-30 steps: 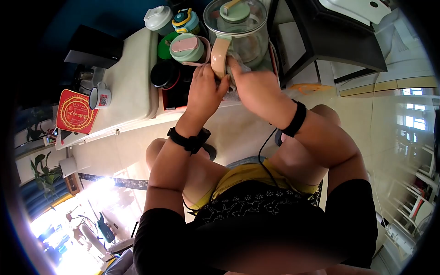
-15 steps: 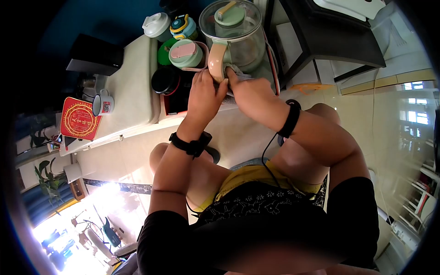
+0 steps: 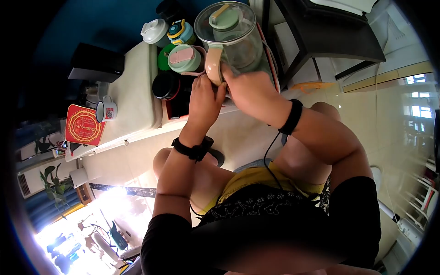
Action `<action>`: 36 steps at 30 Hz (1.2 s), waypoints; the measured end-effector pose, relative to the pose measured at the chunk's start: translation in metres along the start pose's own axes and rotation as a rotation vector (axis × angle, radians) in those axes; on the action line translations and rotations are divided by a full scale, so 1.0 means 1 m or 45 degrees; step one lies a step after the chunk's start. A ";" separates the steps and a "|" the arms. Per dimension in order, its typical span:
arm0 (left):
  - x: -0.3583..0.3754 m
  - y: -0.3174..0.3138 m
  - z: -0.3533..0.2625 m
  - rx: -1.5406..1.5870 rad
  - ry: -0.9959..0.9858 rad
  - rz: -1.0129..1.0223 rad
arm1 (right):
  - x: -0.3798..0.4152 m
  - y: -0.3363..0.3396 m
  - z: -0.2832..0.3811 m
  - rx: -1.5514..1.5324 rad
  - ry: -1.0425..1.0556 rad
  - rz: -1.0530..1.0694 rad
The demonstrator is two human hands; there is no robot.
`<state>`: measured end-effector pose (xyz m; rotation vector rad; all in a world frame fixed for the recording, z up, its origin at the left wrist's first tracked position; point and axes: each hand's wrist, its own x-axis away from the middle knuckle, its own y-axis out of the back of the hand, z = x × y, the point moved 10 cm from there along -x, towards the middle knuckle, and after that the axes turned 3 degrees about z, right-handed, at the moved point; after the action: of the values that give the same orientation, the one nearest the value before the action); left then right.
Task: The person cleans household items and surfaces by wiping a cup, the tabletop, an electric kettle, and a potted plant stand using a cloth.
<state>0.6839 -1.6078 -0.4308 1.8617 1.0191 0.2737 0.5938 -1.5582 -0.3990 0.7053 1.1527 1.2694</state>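
Observation:
A glass kettle point(image 3: 245, 52) with a pale green lid point(image 3: 224, 19) and a peach handle point(image 3: 213, 65) stands at the top centre. My left hand point(image 3: 204, 98) is closed around the lower end of the handle, fingers on its left side and thumb on its right. Beside it, my right hand point(image 3: 250, 89) has its fingers bent against the lower kettle, just right of the handle. A greyish cloth showed under these fingers a moment ago; now the hand hides most of it. Black bands circle both wrists.
Left of the kettle stand a green cup with a pink lid point(image 3: 184, 58), a blue-yellow bottle point(image 3: 180, 32), a white-lidded cup point(image 3: 154, 31) and a black jar point(image 3: 165, 85). Further left are an enamel mug point(image 3: 107, 110) and a red box point(image 3: 85, 125). A black stand point(image 3: 337, 39) is right.
My right hand has slid slightly left and down along the kettle's base, covering more of the cloth. My left hand stays at the handle. The view has shifted a little.

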 end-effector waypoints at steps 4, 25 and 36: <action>0.002 0.002 -0.006 -0.021 -0.055 -0.027 | 0.002 0.009 -0.006 -0.073 0.009 -0.033; 0.003 0.002 -0.007 -0.005 -0.008 0.017 | 0.020 -0.060 -0.024 0.183 0.021 0.331; -0.001 0.002 -0.011 -0.021 -0.047 0.019 | 0.010 0.001 -0.025 -0.005 0.064 -0.020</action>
<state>0.6784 -1.6018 -0.4234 1.8536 0.9754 0.2547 0.5694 -1.5529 -0.4092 0.6640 1.1941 1.2820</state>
